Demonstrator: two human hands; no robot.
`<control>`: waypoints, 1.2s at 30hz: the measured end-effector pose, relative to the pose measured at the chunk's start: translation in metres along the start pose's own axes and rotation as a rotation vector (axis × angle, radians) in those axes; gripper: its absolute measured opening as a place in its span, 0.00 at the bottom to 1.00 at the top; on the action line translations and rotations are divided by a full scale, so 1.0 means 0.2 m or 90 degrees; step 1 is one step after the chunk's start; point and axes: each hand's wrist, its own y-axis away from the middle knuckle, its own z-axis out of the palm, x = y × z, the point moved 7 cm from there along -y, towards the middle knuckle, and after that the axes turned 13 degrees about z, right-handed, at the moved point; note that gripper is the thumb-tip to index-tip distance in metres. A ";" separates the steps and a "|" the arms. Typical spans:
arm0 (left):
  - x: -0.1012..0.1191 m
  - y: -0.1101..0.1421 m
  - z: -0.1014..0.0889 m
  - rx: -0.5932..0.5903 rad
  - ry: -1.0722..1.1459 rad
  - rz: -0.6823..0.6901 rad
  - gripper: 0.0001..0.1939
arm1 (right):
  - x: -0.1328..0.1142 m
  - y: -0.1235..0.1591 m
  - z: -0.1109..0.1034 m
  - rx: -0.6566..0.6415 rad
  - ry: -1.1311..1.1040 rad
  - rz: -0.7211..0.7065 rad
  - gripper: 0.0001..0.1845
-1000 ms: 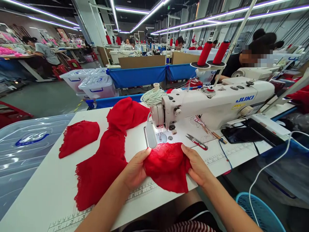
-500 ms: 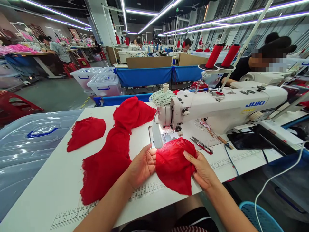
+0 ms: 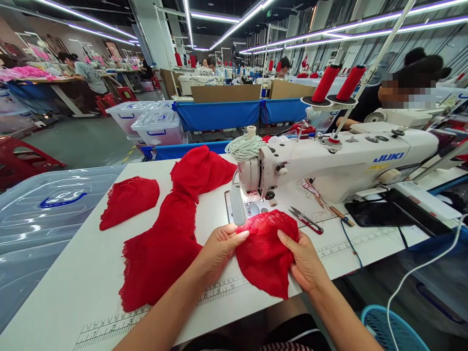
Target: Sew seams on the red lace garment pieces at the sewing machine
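A red lace-topped fabric piece [image 3: 265, 258] hangs between my two hands, just in front of the needle area of a white sewing machine [image 3: 340, 163]. My left hand [image 3: 223, 248] pinches its upper left edge, thumb on top. On the right side, my right hand [image 3: 302, 256] grips the cloth with the thumb over its face and the other fingers behind. Left of my hands, a long bunched run of red fabric [image 3: 161, 263] stretches back along the table. A separate small red fabric piece [image 3: 129, 201] lies farther left.
Thread snips [image 3: 307, 221] lie right of the cloth, near a wooden-handled tool [image 3: 341, 215] and a dark phone-like slab [image 3: 376, 213]. A clear lidded bin [image 3: 47, 219] adjoins the table's left edge. Red thread cones [image 3: 325, 84] stand above the machine. A co-worker [image 3: 365, 105] sits beyond it.
My left hand opened away from the fabric's left edge, then closed on it again. My right thumb moved inward over the cloth. The whole view has shifted slightly.
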 end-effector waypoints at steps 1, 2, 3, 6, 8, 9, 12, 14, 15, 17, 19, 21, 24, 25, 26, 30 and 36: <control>0.00 0.00 -0.01 0.017 -0.001 0.004 0.10 | 0.00 0.00 0.00 0.005 -0.006 -0.004 0.18; -0.01 -0.01 -0.02 0.034 -0.002 0.007 0.11 | 0.01 0.00 0.00 0.011 -0.014 -0.007 0.18; -0.01 -0.01 -0.03 0.048 -0.003 0.008 0.11 | 0.01 0.00 0.00 0.018 -0.023 -0.009 0.18; -0.02 -0.01 -0.04 0.064 0.000 0.012 0.12 | 0.00 0.01 -0.01 0.027 -0.047 -0.012 0.16; -0.01 -0.01 -0.03 0.065 0.012 0.017 0.12 | 0.00 0.01 -0.01 0.022 -0.050 -0.016 0.15; -0.01 -0.01 -0.03 0.067 0.022 0.022 0.12 | 0.00 0.02 -0.01 0.018 -0.052 -0.021 0.15; 0.00 -0.01 -0.03 0.088 0.071 0.047 0.11 | 0.00 0.02 -0.01 0.003 -0.059 -0.023 0.15; 0.01 -0.01 -0.03 0.106 0.108 0.052 0.11 | 0.01 0.01 -0.01 -0.008 -0.064 -0.009 0.15; 0.01 -0.01 -0.04 0.111 0.119 0.050 0.11 | 0.01 0.02 -0.01 -0.011 -0.063 -0.002 0.15; 0.01 0.00 -0.04 0.105 0.112 0.043 0.11 | 0.01 0.03 -0.02 -0.015 -0.042 0.002 0.16; 0.00 0.01 -0.04 0.071 0.075 0.029 0.12 | -0.01 0.05 -0.02 -0.037 0.044 0.005 0.17; -0.01 0.02 -0.02 0.022 0.042 0.001 0.12 | -0.05 0.08 -0.04 -0.042 0.192 -0.027 0.20; -0.05 0.05 0.02 -0.033 0.019 -0.043 0.11 | -0.19 0.14 -0.07 0.052 0.384 -0.228 0.25; -0.06 0.05 0.03 -0.045 0.003 -0.054 0.11 | -0.24 0.17 -0.06 0.074 0.427 -0.306 0.25; -0.07 0.06 0.05 -0.060 -0.018 -0.064 0.11 | -0.26 0.19 -0.03 0.065 0.470 -0.359 0.24; -0.05 0.06 0.10 -0.121 -0.069 -0.066 0.13 | -0.16 0.17 0.17 -0.160 0.642 -0.262 0.21; 0.06 0.04 -0.02 -0.063 -0.238 -0.019 0.22 | -0.11 0.08 0.19 -0.141 0.405 -0.088 0.11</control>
